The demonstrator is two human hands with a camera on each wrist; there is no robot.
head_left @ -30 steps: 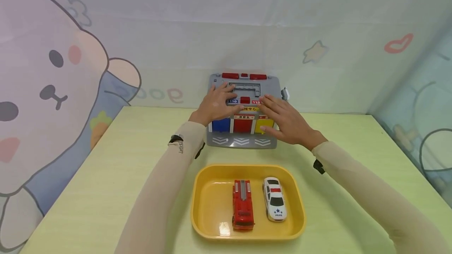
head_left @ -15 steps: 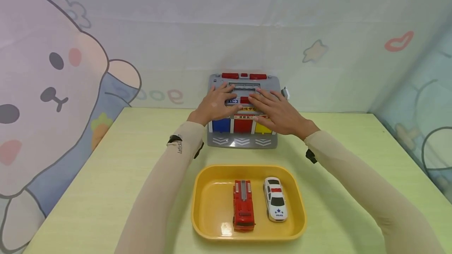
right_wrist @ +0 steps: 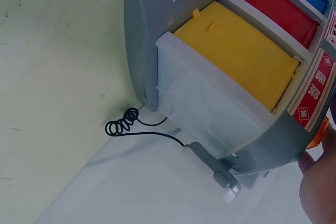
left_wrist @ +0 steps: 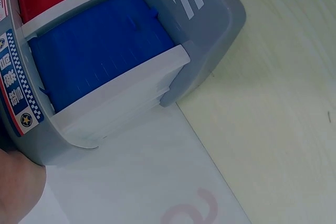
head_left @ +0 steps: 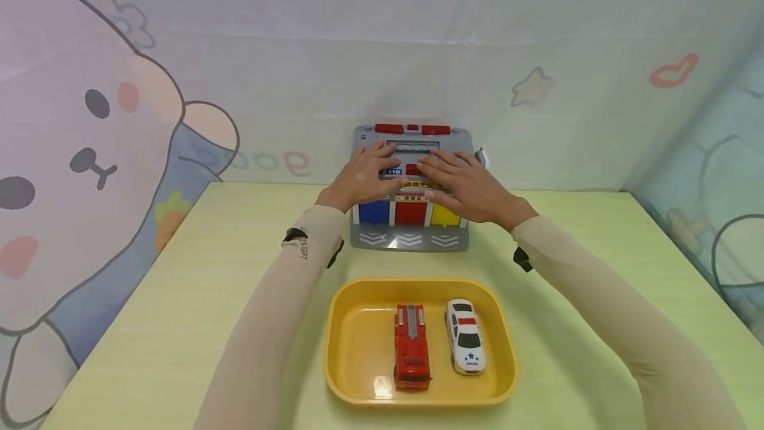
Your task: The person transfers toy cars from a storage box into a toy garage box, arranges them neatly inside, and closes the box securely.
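Observation:
A grey toy garage (head_left: 412,241) stands at the back of the table, with a blue door (left_wrist: 100,45), a red door (head_left: 410,213) and a yellow door (right_wrist: 236,51), all down. My left hand (head_left: 361,178) rests on the left of its roof, fingers spread. On the right of the roof lies my right hand (head_left: 471,184), fingers extended toward the red button (head_left: 412,170) in the middle. Between the hands a grey carrying handle (head_left: 412,148) lies in its recess. A toy handset (right_wrist: 212,169) on a coiled black cord hangs at the garage's right side.
In front of the garage sits a yellow tray (head_left: 358,403). It holds a red toy fire truck (head_left: 412,350) and a white toy police car (head_left: 465,337). A printed cloth (head_left: 286,71) hangs right behind the garage.
My right hand has moved left and slightly back over the roof, its fingertips now at the red button. The left hand has stayed in place.

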